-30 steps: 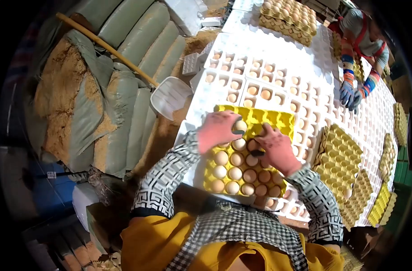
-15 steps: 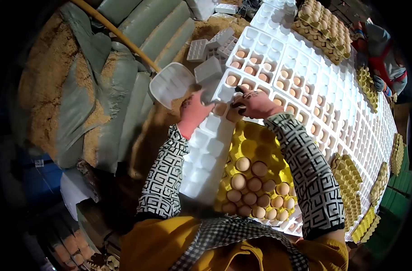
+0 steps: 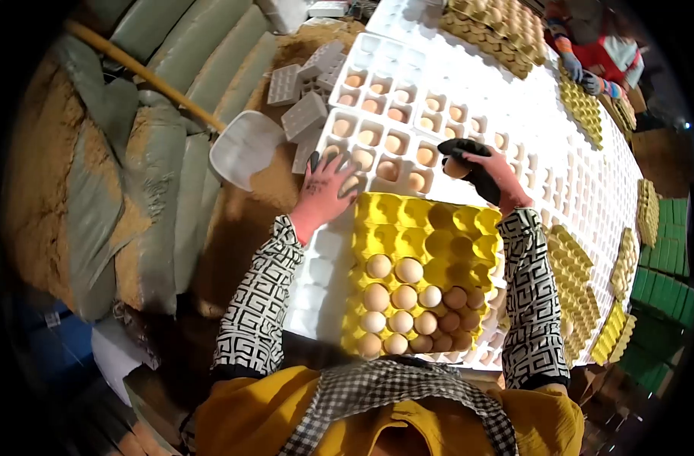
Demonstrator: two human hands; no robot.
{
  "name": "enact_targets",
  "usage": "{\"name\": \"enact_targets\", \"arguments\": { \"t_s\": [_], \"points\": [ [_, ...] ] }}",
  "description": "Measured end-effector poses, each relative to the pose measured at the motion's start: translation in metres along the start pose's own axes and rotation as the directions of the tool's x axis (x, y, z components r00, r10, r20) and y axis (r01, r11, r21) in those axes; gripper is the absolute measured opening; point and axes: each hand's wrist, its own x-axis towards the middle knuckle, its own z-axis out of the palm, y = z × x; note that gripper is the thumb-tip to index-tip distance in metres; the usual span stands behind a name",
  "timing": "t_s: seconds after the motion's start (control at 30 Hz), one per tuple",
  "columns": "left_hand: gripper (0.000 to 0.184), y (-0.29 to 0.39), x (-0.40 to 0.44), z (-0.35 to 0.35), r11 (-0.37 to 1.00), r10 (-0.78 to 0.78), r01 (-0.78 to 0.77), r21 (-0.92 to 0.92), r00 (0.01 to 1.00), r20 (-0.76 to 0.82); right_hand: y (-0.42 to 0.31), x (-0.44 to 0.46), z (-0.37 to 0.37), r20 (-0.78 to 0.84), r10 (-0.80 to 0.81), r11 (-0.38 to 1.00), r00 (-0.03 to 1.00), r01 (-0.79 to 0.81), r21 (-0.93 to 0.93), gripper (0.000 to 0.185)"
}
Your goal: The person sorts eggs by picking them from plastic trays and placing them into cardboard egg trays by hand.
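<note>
My right hand (image 3: 487, 173), in a pink glove with dark fingertips, grips an egg (image 3: 457, 168) above the white foam trays. My left hand (image 3: 324, 190), gloved alike, lies with fingers spread at the left edge of a white foam tray (image 3: 354, 114); a brown egg (image 3: 350, 185) sits beside its thumb. Eggs fill most cells of that tray around both hands. Below them, a yellow egg tray (image 3: 371, 215) holds several brown eggs (image 3: 404, 298) in its nearer rows, while its far rows are bare.
Stacked egg trays (image 3: 499, 38) stand at the far end. A co-worker's gloved hands (image 3: 582, 72) are by another yellow tray (image 3: 580, 110). On the left lie grey sacks (image 3: 160, 197), a long-handled white scoop (image 3: 244, 148) and loose foam blocks (image 3: 303, 115). More yellow trays (image 3: 567, 273) rest at right.
My right hand has moved right, away from my left, and now shows an egg in its fingers. My left hand has spread out over the tray edge. The view has shifted.
</note>
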Motion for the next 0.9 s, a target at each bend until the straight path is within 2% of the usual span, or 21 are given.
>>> {"name": "enact_targets", "arguments": {
  "t_s": [0.03,0.07,0.1,0.13,0.23,0.27,0.33,0.37,0.4,0.43,0.47,0.5,0.53,0.57,0.6,0.67,0.7,0.77,0.8,0.87,0.9],
  "points": [
    [0.053,0.005,-0.003,0.003,0.994,-0.003,0.000,0.107,1.000,0.022,0.009,-0.002,-0.001,-0.028,0.004,1.000,1.000,-0.004,0.004,0.030],
    [0.051,0.006,-0.004,0.002,0.991,0.002,-0.001,0.133,1.000,-0.008,0.034,0.005,-0.011,-0.037,-0.083,0.984,0.996,0.076,-0.162,0.034],
    [0.050,0.012,-0.002,-0.003,0.990,-0.006,0.006,0.143,1.000,0.004,0.044,0.009,-0.012,-0.049,-0.020,0.885,0.999,-0.005,-0.466,0.036],
    [0.049,0.018,-0.002,-0.008,0.988,-0.015,0.012,0.155,1.000,0.020,0.050,0.010,-0.010,-0.084,0.041,0.693,0.996,-0.089,-0.715,0.038],
    [0.048,0.020,0.013,-0.011,0.983,0.054,-0.035,0.182,0.994,-0.098,0.047,0.011,-0.003,-0.031,-0.197,0.625,0.980,0.102,-0.774,0.041],
    [0.049,0.006,0.014,0.005,0.962,0.083,-0.078,0.262,0.996,-0.010,0.039,0.001,-0.001,-0.113,-0.320,0.745,0.941,0.176,-0.644,0.040],
    [0.049,0.004,0.017,0.008,0.925,0.075,-0.103,0.366,0.993,0.090,-0.008,-0.045,0.007,-0.196,-0.189,0.913,0.962,0.099,-0.395,0.037],
    [0.049,0.033,0.020,-0.024,0.957,-0.036,-0.026,0.287,0.977,0.208,-0.011,-0.069,0.005,-0.209,-0.261,0.909,0.943,0.166,-0.383,0.035],
    [0.045,0.036,0.019,-0.025,0.979,-0.037,0.016,0.205,0.994,0.101,-0.009,-0.090,0.000,-0.222,-0.339,0.896,0.914,0.242,-0.373,0.033],
    [0.041,0.042,0.006,-0.030,0.994,-0.026,0.029,0.110,0.999,-0.026,0.020,-0.102,-0.017,-0.223,-0.529,0.727,0.818,0.301,-0.617,0.034],
    [0.037,0.053,-0.001,-0.043,0.999,-0.022,0.026,0.024,0.985,-0.173,-0.025,-0.151,0.013,-0.265,-0.071,0.835,0.962,-0.088,-0.544,0.041],
    [0.031,0.076,-0.016,-0.061,0.942,-0.131,0.071,-0.328,0.978,-0.165,-0.007,-0.167,0.015,-0.237,-0.080,0.664,0.968,-0.126,-0.737,0.048],
    [0.033,0.087,-0.033,-0.065,0.865,-0.230,0.137,-0.482,0.963,-0.140,0.002,-0.184,0.024,-0.085,-0.123,0.544,0.989,-0.004,-0.839,0.051],
    [0.038,0.116,-0.050,-0.079,0.936,-0.097,0.063,-0.346,0.992,-0.081,0.030,-0.191,0.028,0.027,-0.256,0.301,0.966,0.106,-0.948,0.047],
    [0.043,0.148,-0.062,-0.090,0.977,0.027,-0.027,-0.209,1.000,-0.004,0.033,-0.196,0.046,0.034,-0.185,0.320,0.982,0.092,-0.943,0.046],
    [0.056,0.161,-0.081,-0.064,0.958,0.212,-0.237,0.161,0.964,0.161,0.061,-0.192,0.068,0.264,-0.374,-0.005,0.889,0.283,-0.959,0.047],
    [0.066,0.164,-0.087,-0.058,0.950,0.207,-0.244,0.194,0.960,0.191,0.073,-0.189,0.069,0.297,-0.366,-0.036,0.882,0.305,-0.952,0.045],
    [0.066,0.178,-0.092,-0.057,0.910,0.264,-0.313,0.270,0.943,0.205,0.090,-0.186,0.073,0.351,-0.345,-0.092,0.870,0.341,-0.935,0.041],
    [0.066,0.185,-0.090,-0.053,0.879,0.318,-0.369,0.301,0.926,0.205,0.089,-0.187,0.069,0.338,-0.403,-0.002,0.850,0.369,-0.929,0.042],
    [0.059,0.194,-0.086,-0.045,0.887,0.330,-0.362,0.287,0.931,0.154,0.089,-0.194,0.050,0.292,-0.500,0.178,0.816,0.427,-0.887,0.044],
    [0.059,0.186,-0.083,-0.040,0.892,0.349,-0.380,0.242,0.923,0.164,0.094,-0.197,0.041,0.090,-0.446,0.675,0.891,0.400,-0.620,0.047]
  ]
}}
